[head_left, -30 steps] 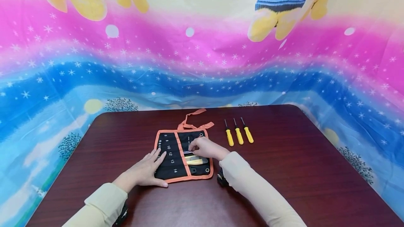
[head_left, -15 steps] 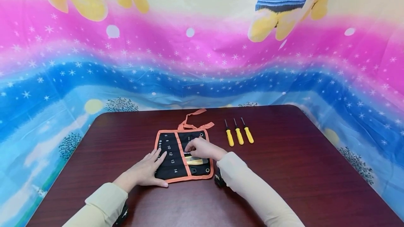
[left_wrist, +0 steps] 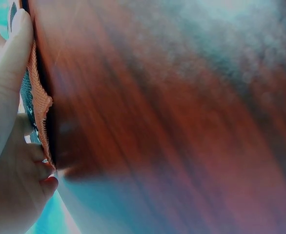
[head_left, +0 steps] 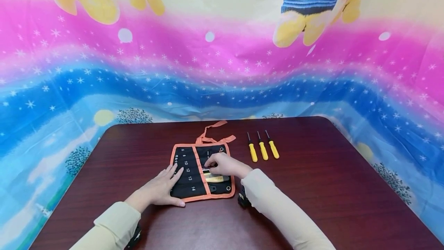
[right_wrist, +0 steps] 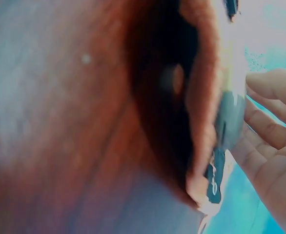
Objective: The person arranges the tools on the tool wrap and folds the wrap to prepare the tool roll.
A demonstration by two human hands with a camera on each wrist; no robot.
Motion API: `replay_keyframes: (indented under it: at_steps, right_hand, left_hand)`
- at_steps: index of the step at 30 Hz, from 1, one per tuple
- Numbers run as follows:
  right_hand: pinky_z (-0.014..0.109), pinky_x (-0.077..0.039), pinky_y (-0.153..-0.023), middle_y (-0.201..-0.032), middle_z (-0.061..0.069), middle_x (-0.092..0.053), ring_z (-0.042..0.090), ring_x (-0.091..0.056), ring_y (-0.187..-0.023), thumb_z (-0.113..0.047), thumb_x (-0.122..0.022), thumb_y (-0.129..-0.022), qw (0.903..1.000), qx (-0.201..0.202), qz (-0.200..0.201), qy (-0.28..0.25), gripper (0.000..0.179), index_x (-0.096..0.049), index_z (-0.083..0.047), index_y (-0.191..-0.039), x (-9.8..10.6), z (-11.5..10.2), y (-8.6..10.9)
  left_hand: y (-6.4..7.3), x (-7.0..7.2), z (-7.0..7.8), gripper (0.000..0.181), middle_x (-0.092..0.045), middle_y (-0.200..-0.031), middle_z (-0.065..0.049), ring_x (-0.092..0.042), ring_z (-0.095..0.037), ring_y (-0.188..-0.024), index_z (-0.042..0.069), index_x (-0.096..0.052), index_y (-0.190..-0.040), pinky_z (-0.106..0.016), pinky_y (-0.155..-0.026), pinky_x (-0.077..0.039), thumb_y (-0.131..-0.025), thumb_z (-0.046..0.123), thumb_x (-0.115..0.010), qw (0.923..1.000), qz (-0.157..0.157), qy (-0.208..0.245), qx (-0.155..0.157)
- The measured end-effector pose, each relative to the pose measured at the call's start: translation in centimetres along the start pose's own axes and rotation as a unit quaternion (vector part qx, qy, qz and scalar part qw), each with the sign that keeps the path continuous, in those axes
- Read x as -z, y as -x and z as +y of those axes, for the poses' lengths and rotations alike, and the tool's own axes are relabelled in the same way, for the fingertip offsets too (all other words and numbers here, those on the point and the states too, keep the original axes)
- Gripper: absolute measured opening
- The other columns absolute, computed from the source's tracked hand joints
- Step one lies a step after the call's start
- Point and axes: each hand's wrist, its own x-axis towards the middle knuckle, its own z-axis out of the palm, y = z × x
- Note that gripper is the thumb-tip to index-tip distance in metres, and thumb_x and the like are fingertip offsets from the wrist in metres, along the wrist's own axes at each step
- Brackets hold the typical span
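The pouch [head_left: 182, 193] looks like black, matt cloth with smooth white lettering, and its orange trim [head_left: 198, 159] shows a rough, ribbed weave in the left wrist view. The rings [head_left: 228, 188] at the pouch's half past one and four o'clock look like metal. At one o'clock from it, the ties [head_left: 227, 139] are soft orange cloth. Between two and three o'clock, the screwdrivers [head_left: 263, 151] have smooth, yellow, plastic-looking handles and slim metal shafts. The table [head_left: 312, 157] has a dark red wood grain under a glossy finish. The sleeves [head_left: 284, 207], towards four and eight o'clock, are matt cream cloth. At twelve, the backdrop [head_left: 222, 65] is smooth printed cloth, softly rippled.
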Motion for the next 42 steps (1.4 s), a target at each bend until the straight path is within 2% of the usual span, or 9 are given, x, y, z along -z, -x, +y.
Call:
replay_keyframes:
  at_steps: [7, 13, 23, 27, 33, 42]
  right_hand:
    - [0.026, -0.047, -0.08, -0.108, 0.001, -0.06, 0.011, -0.057, -0.093, -0.01, -0.061, -0.089, 0.9992, 0.004, 0.023, -0.033, 0.027, -0.064, -0.008, -0.116, 1.5, 0.4, 1.0]
    - [0.034, -0.048, -0.08, -0.111, 0.009, -0.061, 0.017, -0.057, -0.094, -0.011, -0.059, -0.09, 0.9962, 0.008, 0.06, -0.063, 0.03, -0.061, -0.004, -0.119, 3.4, 1.0, 2.0]
    - [0.035, -0.048, -0.08, -0.11, 0.008, -0.061, 0.018, -0.056, -0.097, -0.013, -0.06, -0.09, 0.9871, 0.0, 0.134, -0.087, 0.03, -0.061, -0.011, -0.12, 6.8, 2.1, 3.9]
    - [0.037, -0.047, -0.081, -0.112, 0.009, -0.06, 0.019, -0.057, -0.097, -0.014, -0.061, -0.09, 0.9837, 0.001, 0.155, -0.092, 0.031, -0.06, -0.009, -0.12, 7.9, 2.5, 4.8]
    - [0.04, -0.046, -0.082, -0.112, 0.01, -0.06, 0.021, -0.057, -0.098, -0.018, -0.062, -0.089, 0.978, 0.001, 0.185, -0.096, 0.033, -0.059, -0.008, -0.121, 9.2, 3.8, 6.1]
    - [0.041, -0.048, -0.08, -0.113, 0.015, -0.06, 0.026, -0.056, -0.099, -0.016, -0.062, -0.09, 0.9665, -0.034, 0.222, -0.124, 0.036, -0.057, -0.005, -0.124, 10.2, 6.7, 8.2]
  left_hand:
    - [0.0, 0.0, 0.0, 0.113, -0.016, -0.148, -0.024, -0.013, -0.039, -0.135, 0.003, -0.025, -0.145, -0.051, -0.104, -0.021, -0.065, 0.073, -0.061, 1.0, 0.001, 0.002, -0.001]
    - [0.0, -0.1, -0.1, 0.113, -0.016, -0.148, -0.024, -0.013, -0.039, -0.135, 0.002, -0.025, -0.145, -0.051, -0.104, -0.021, -0.065, 0.074, -0.06, 1.0, 0.005, -0.001, -0.004]
    - [0.1, -0.1, -0.1, 0.113, -0.016, -0.148, -0.023, -0.013, -0.039, -0.135, 0.003, -0.024, -0.145, -0.05, -0.104, -0.02, -0.065, 0.073, -0.06, 1.0, 0.003, -0.001, -0.001]
    - [0.2, 0.0, -0.1, 0.113, -0.016, -0.147, -0.024, -0.013, -0.04, -0.134, 0.002, -0.025, -0.144, -0.051, -0.104, -0.021, -0.065, 0.073, -0.061, 1.0, 0.006, 0.004, -0.004]
    - [0.2, 0.0, 0.0, 0.113, -0.016, -0.147, -0.025, -0.013, -0.04, -0.134, 0.001, -0.025, -0.144, -0.051, -0.104, -0.02, -0.065, 0.073, -0.06, 1.0, 0.007, 0.002, -0.006]
    - [0.1, 0.0, 0.0, 0.112, -0.016, -0.147, -0.025, -0.013, -0.04, -0.134, 0.001, -0.025, -0.144, -0.05, -0.104, -0.021, -0.066, 0.073, -0.06, 0.9999, 0.007, 0.002, -0.008]
